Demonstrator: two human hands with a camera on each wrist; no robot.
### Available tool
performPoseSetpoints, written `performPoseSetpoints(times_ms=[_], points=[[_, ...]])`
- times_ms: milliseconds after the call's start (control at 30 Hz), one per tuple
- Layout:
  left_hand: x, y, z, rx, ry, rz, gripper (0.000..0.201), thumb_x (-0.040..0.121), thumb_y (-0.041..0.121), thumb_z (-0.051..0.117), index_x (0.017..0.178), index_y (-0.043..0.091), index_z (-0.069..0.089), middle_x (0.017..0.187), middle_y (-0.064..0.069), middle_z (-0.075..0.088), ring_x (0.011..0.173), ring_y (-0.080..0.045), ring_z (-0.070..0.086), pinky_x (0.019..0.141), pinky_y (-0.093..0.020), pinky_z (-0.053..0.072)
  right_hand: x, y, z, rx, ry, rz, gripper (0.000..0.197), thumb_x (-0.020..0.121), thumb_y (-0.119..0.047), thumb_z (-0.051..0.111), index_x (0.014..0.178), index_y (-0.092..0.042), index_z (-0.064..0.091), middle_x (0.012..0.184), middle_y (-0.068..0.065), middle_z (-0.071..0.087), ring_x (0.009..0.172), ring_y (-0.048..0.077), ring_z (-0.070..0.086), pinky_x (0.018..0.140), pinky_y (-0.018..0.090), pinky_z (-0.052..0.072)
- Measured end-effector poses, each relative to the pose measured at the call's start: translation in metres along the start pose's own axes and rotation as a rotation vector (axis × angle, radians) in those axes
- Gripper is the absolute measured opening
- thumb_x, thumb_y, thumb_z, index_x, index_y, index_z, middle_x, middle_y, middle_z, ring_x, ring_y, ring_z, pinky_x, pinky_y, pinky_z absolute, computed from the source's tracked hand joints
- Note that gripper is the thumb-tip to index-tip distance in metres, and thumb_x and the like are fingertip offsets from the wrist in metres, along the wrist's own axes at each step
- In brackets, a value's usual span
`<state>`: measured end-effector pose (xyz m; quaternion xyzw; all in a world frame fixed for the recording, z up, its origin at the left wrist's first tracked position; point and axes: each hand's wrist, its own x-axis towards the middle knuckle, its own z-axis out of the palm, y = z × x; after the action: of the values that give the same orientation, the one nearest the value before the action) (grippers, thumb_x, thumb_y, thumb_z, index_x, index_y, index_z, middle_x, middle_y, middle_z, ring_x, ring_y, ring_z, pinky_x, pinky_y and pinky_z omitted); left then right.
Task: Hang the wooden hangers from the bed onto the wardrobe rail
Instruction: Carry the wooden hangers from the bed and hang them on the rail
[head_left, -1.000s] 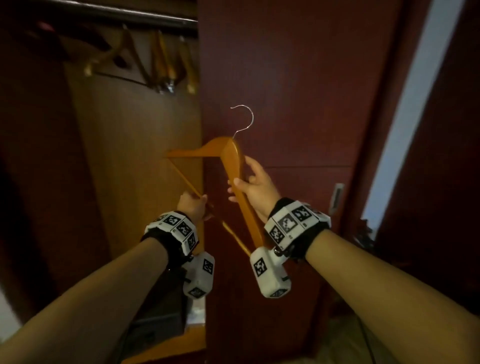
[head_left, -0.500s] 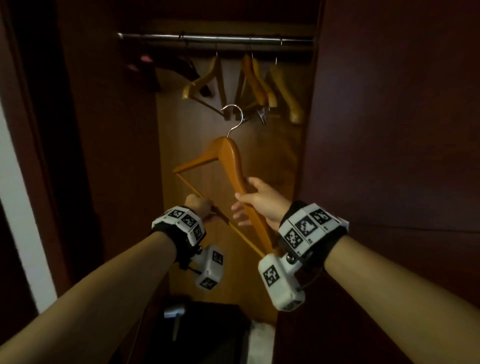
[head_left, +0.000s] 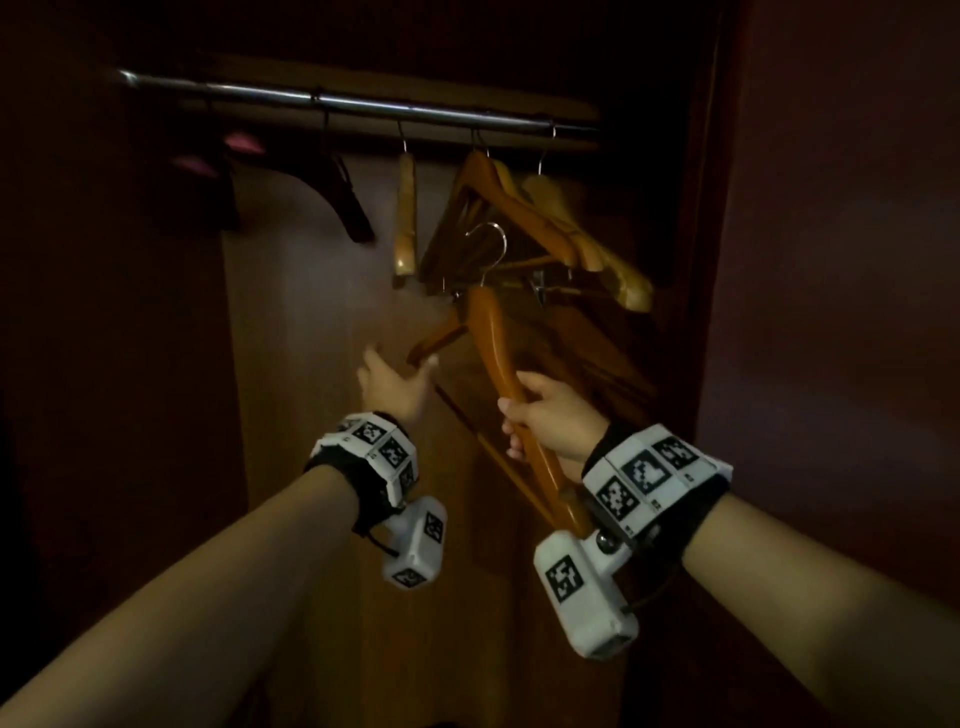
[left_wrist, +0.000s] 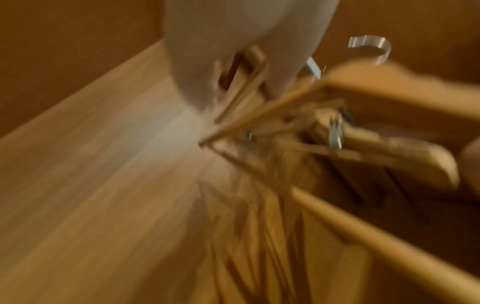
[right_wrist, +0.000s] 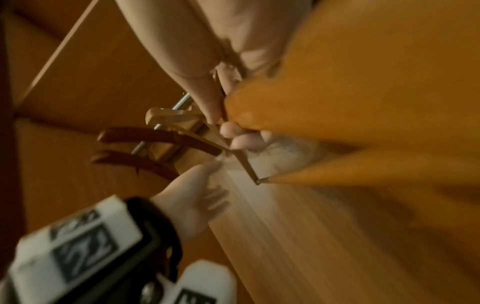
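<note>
While the right hand (head_left: 545, 415) grips the orange-brown wooden hanger (head_left: 493, 358) alone and the left hand (head_left: 392, 387) hangs open, its steel hook (head_left: 491, 244) could snag hung hangers (head_left: 524, 218) below the chrome wardrobe rail (head_left: 353, 101).

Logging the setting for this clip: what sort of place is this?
Most likely the inside of a bedroom wardrobe: a metal rail runs across the top, several wooden hangers hang from it, and wood panelling forms the back.

A shiny round metal wardrobe rail (head_left: 363, 104) runs across the top of the dark wooden wardrobe. From it hang, by wire hooks, a cluster of light and orange-brown wooden hangers (head_left: 498, 208) towards the right. Two dark reddish-brown hangers (head_left: 343, 197) hang further left.
</note>
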<state>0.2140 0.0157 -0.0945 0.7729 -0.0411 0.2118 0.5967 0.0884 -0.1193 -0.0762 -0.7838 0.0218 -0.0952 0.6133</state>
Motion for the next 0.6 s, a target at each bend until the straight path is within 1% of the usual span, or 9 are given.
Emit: performPoseSetpoints(times_ms=[100, 167, 267, 300, 333, 400, 467, 567, 600], points=[[0.032, 0.019, -0.033, -0.145, 0.092, 0.313, 0.09, 0.077, 0.043, 0.071, 0.147, 0.022, 0.018, 0.149, -0.008, 0.026, 0.135, -0.026, 0.031, 0.109, -0.044, 0.033, 0.018, -0.024, 0.018, 0.044, 0.062, -0.018, 0.054, 0.095, -0.005, 0.045, 0.144, -0.019, 0.03, 0.081, 0.005, 0.052, 0.065, 0.014, 0.05, 0.065, 0.027, 0.05], [0.052, 0.031, -0.044, -0.145, 0.012, 0.465, 0.094, 0.073, 0.044, 0.075, 0.146, 0.027, 0.018, 0.148, -0.003, 0.029, 0.136, -0.021, 0.028, 0.109, -0.041, 0.03, 0.03, -0.039, 0.027, 0.078, 0.1, -0.029, 0.056, 0.094, -0.002, 0.045, 0.145, -0.02, 0.03, 0.082, 0.006, 0.053, 0.065, 0.014, 0.051, 0.066, 0.028, 0.051], [0.068, 0.045, -0.042, -0.134, -0.21, 0.535, 0.1, 0.064, 0.056, 0.077, 0.143, 0.035, 0.019, 0.142, 0.001, 0.038, 0.133, -0.018, 0.034, 0.11, -0.044, 0.031, 0.046, -0.059, 0.035, 0.102, 0.164, -0.047, 0.059, 0.091, 0.003, 0.046, 0.144, -0.02, 0.033, 0.084, 0.007, 0.055, 0.065, 0.014, 0.053, 0.065, 0.027, 0.052], [0.07, 0.049, -0.037, -0.153, -0.247, 0.551, 0.1, 0.062, 0.06, 0.076, 0.142, 0.034, 0.022, 0.137, 0.004, 0.043, 0.131, -0.016, 0.038, 0.109, -0.045, 0.033, 0.051, -0.066, 0.035, 0.111, 0.181, -0.057, 0.06, 0.09, 0.005, 0.047, 0.143, -0.019, 0.034, 0.085, 0.007, 0.056, 0.064, 0.014, 0.053, 0.064, 0.027, 0.052], [0.069, 0.054, -0.034, -0.178, -0.269, 0.554, 0.096, 0.064, 0.057, 0.075, 0.141, 0.03, 0.025, 0.13, 0.009, 0.048, 0.127, -0.012, 0.043, 0.108, -0.044, 0.036, 0.055, -0.071, 0.035, 0.125, 0.189, -0.068, 0.06, 0.089, 0.006, 0.046, 0.143, -0.017, 0.034, 0.085, 0.008, 0.056, 0.063, 0.014, 0.053, 0.064, 0.027, 0.052], [0.069, 0.063, -0.03, -0.222, -0.294, 0.548, 0.081, 0.072, 0.043, 0.074, 0.138, 0.023, 0.031, 0.112, 0.017, 0.053, 0.117, -0.007, 0.049, 0.105, -0.039, 0.039, 0.063, -0.081, 0.033, 0.149, 0.196, -0.092, 0.057, 0.089, 0.009, 0.045, 0.141, -0.013, 0.036, 0.082, 0.01, 0.055, 0.061, 0.015, 0.052, 0.063, 0.029, 0.052], [0.071, 0.066, -0.029, -0.224, -0.287, 0.568, 0.073, 0.078, 0.036, 0.073, 0.137, 0.021, 0.033, 0.103, 0.017, 0.055, 0.111, -0.006, 0.052, 0.1, -0.032, 0.041, 0.071, -0.088, 0.031, 0.131, 0.204, -0.11, 0.054, 0.09, 0.009, 0.044, 0.14, -0.01, 0.038, 0.083, 0.012, 0.055, 0.061, 0.017, 0.053, 0.063, 0.031, 0.052], [0.078, 0.062, -0.033, -0.196, -0.236, 0.635, 0.072, 0.078, 0.035, 0.073, 0.137, 0.02, 0.034, 0.104, 0.009, 0.056, 0.105, -0.007, 0.053, 0.092, -0.025, 0.04, 0.084, -0.099, 0.028, 0.097, 0.219, -0.127, 0.056, 0.091, 0.008, 0.043, 0.142, -0.011, 0.035, 0.094, 0.017, 0.056, 0.063, 0.018, 0.054, 0.059, 0.031, 0.052], [0.081, 0.059, -0.034, -0.2, -0.228, 0.63, 0.072, 0.078, 0.034, 0.073, 0.137, 0.019, 0.034, 0.108, 0.006, 0.055, 0.105, -0.008, 0.052, 0.09, -0.024, 0.041, 0.09, -0.104, 0.028, 0.085, 0.217, -0.13, 0.057, 0.091, 0.008, 0.043, 0.143, -0.011, 0.033, 0.093, 0.017, 0.057, 0.063, 0.019, 0.054, 0.059, 0.032, 0.052]])
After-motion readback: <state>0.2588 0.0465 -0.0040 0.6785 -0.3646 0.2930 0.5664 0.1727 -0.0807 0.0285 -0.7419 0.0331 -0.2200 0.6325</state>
